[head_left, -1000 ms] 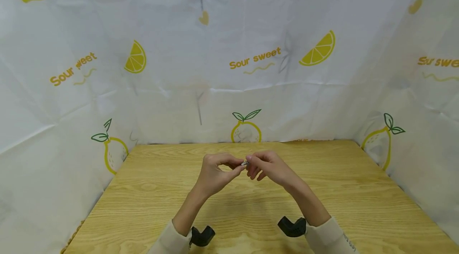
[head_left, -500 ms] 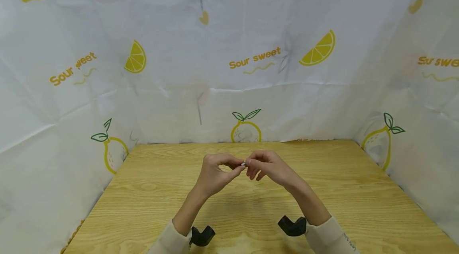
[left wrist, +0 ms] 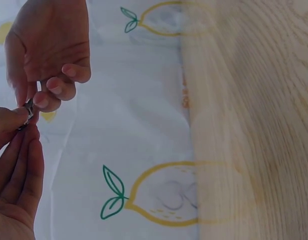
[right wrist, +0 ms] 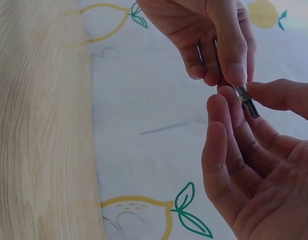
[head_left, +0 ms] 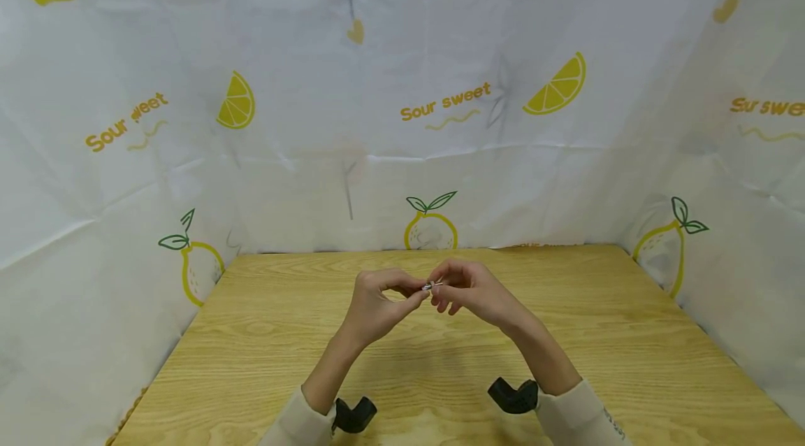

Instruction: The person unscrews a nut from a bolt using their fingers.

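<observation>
Both hands come together above the counter (head_left: 251, 362), and the small threaded metal piece (right wrist: 247, 102) is between their fingertips, clear of the wood. The left hand (head_left: 380, 303) pinches one end of it, thumb against the metal, while the right hand (head_left: 474, 292) has its thumb and forefinger closed around the middle, other fingers loosely bent. As for progress, the right wrist view shows a faceted collar, apparently a nut (right wrist: 243, 97), already around the shaft, with bare thread beyond it; the work therefore looks partway through, with turning seemingly in hand. Whether the collar is being threaded on or off, and how many turns are left, cannot be told. The piece has not been set down. No brand or marking can be made out on the metal. The readable writing is on the lemon-print cloth (head_left: 283, 187) behind: "Sour sweet" in orange (head_left: 445, 102) at the centre and again at the left, with a copy at the right cut off by the frame edge. Another orange line at the counter's far edge is mostly hidden, and the right sleeve (head_left: 569, 414) carries lettering too small to read.
</observation>
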The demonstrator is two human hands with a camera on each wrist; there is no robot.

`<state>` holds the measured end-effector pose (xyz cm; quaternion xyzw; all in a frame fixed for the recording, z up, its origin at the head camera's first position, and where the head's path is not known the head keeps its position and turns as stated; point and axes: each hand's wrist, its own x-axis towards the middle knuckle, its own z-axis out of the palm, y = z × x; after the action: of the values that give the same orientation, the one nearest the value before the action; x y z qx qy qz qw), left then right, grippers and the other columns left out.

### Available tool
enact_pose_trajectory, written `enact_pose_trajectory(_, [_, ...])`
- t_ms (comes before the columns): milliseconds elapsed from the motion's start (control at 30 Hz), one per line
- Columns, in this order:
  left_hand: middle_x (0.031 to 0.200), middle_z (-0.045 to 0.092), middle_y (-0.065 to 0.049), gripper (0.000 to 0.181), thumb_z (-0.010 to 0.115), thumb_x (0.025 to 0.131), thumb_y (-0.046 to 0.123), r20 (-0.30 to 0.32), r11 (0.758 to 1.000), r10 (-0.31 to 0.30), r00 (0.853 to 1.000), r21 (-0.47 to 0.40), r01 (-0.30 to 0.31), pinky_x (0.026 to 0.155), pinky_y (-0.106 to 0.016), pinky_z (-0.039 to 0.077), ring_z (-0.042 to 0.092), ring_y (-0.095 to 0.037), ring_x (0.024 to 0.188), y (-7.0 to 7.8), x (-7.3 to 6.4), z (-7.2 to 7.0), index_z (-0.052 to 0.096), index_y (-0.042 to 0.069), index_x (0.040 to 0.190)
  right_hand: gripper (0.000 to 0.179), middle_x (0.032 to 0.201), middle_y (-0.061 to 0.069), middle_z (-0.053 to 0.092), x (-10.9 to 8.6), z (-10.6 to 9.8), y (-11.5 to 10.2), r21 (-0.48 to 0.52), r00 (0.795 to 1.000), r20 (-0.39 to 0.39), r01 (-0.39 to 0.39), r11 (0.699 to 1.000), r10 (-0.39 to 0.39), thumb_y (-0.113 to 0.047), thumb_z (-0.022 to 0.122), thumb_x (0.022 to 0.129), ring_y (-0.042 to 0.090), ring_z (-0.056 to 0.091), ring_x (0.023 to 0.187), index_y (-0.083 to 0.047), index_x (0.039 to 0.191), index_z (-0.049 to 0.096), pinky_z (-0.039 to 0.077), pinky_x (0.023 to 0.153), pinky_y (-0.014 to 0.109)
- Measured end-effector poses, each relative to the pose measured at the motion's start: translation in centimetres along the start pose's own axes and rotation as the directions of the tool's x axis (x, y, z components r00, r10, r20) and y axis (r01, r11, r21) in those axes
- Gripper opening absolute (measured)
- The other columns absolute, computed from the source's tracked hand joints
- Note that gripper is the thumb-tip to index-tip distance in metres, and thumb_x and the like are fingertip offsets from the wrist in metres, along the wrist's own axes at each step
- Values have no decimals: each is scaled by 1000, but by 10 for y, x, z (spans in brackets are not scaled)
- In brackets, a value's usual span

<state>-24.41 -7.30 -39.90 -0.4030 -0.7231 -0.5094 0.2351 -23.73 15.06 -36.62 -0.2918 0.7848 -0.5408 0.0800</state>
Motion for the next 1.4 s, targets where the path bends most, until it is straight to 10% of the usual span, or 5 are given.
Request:
enact_pose_trajectory(867, [83,80,-8,5,80,88,2,-2,996,82,997,28,-82,67,-20,63,76,-11,72,-2,1,2,82,5,92,32,91,14,73,2,1,2,8,999,5,-53,999,53,-25,53,108,18,71,79,4,106,68,64,74,43])
enact_pose_trajectory(1400, [86,80,-7,6,82,87,4,-3,1000,3,1000,-2,-3,67,-23,64,76,-9,74,1,0,1,83,8,92,24,95,23,73,0,1,0,14,1000,-10,1,1000,-1,-17,59,105,25,72,80,4,115,66,64,70,38])
